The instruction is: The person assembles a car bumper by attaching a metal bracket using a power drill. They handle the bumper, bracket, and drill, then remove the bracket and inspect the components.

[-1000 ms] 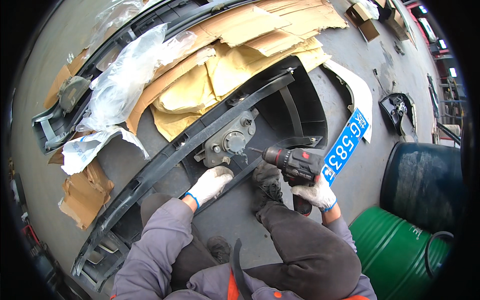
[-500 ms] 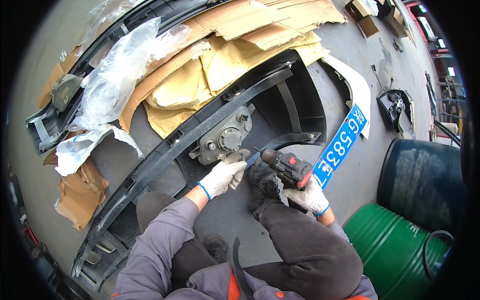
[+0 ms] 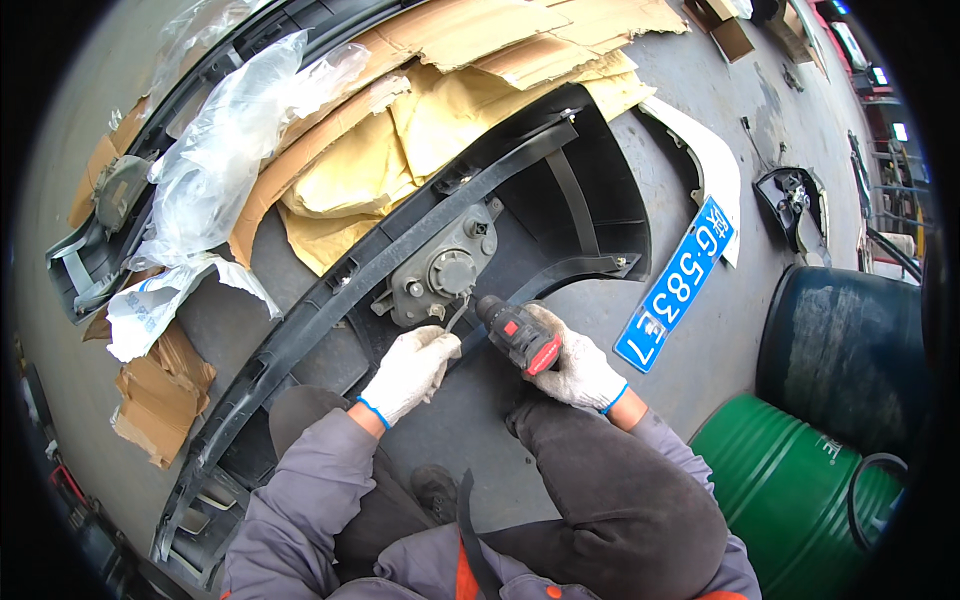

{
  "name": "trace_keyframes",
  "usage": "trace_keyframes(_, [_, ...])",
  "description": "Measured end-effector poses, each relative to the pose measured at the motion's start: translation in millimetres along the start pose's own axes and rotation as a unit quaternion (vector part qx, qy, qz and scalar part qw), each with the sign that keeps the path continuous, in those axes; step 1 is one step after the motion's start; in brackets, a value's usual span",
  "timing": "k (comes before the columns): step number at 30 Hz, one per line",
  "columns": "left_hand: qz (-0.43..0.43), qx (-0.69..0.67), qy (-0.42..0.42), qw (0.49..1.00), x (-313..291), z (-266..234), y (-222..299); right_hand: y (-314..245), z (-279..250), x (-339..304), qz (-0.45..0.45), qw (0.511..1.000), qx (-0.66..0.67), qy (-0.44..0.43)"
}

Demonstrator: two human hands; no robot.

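A black plastic bumper point(image 3: 385, 262) lies inner side up on the floor before me. Set in it is a grey round-backed lamp housing point(image 3: 412, 266), probably a fog lamp. My left hand point(image 3: 412, 372), in a white knit glove, pinches a small metal bracket-like piece point(image 3: 456, 318) at the housing's near edge. In my right hand point(image 3: 582, 368), gloved likewise, is a black and red cordless drill point(image 3: 520, 335), its chuck pointing left toward that small piece. Whether the drill's tip touches the piece I cannot make out.
Cardboard point(image 3: 470, 38), yellow wrapping paper point(image 3: 350, 180) and clear plastic film point(image 3: 215, 150) lie beyond the bumper. A blue licence plate point(image 3: 675, 285) rests by a white curved panel point(image 3: 715, 165) on the right. Nearer stand a green drum point(image 3: 780, 480) and a dark blue drum point(image 3: 840, 350).
My right hand has brought the drill left, up to the lamp housing and closer to my left hand. My left hand has shifted slightly left, still pinching the small metal piece.
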State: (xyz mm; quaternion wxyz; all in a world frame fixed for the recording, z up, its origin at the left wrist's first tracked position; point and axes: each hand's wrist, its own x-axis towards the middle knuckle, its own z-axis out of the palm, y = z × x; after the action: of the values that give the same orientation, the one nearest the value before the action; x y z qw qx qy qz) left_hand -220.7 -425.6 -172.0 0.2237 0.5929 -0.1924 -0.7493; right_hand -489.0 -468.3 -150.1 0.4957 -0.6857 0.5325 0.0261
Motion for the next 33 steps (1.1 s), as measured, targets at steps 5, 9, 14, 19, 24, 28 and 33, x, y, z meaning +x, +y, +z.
trace_keyframes(5, [0.015, -0.007, -0.007, 1.000, 10, -12, -6, 0, 8, 7, 0.009, 1.000, -0.004, -0.004])
trace_keyframes(9, [0.017, -0.022, -0.019, 0.999, 13, -14, -9, -3, 8, 9, 0.022, 1.000, -0.012, -0.008])
trace_keyframes(14, [0.014, -0.006, -0.042, 0.999, 10, -12, -2, -10, 6, 11, 0.012, 1.000, -0.018, -0.006])
trace_keyframes(19, [0.057, 0.004, -0.097, 0.994, 14, -20, -9, -35, -4, 18, 0.056, 0.997, -0.039, -0.043])
trace_keyframes(24, [0.039, 0.024, -0.120, 0.992, 17, -23, -8, -32, -16, 25, 0.087, 0.995, -0.011, -0.047])
trace_keyframes(28, [0.032, 0.028, -0.118, 0.992, 17, -23, -8, -33, -8, 20, 0.040, 0.997, -0.044, -0.040])
trace_keyframes(33, [0.029, 0.026, -0.122, 0.992, 20, -22, -10, -35, 2, 17, 0.030, 0.998, -0.053, -0.028])
